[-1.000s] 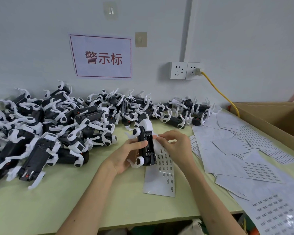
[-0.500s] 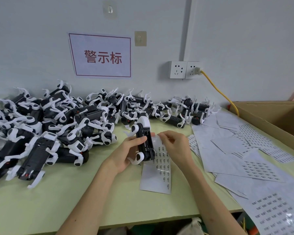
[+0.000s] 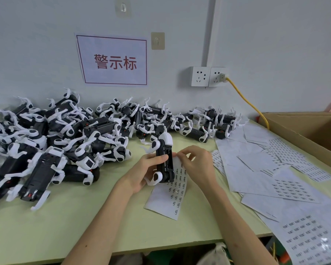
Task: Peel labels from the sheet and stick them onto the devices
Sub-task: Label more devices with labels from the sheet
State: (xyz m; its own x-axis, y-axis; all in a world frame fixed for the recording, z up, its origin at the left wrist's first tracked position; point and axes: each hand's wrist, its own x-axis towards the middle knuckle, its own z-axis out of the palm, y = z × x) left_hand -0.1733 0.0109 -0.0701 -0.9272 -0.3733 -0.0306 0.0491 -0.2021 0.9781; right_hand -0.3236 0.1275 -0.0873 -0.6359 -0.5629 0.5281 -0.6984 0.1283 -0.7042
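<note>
Here the left hand (image 3: 141,175) has its grip round a black-and-white device (image 3: 164,165) above the label sheet (image 3: 168,199), the right hand (image 3: 198,165) curled at its edge, that grip's contents unclear.

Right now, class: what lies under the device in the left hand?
A label sheet on the green table; its upper end is hidden behind the device and the right hand.

One device (image 3: 164,161) was held; dozens more devices (image 3: 52,150), beyond counting, crowded the table's (image 3: 84,226) far edge. One label sheet (image 3: 166,199) lay near the front edge, roughly ten loose sheets (image 3: 256,169) at the right edge. Two sockets (image 3: 200,76), one sign (image 3: 113,60).
</note>
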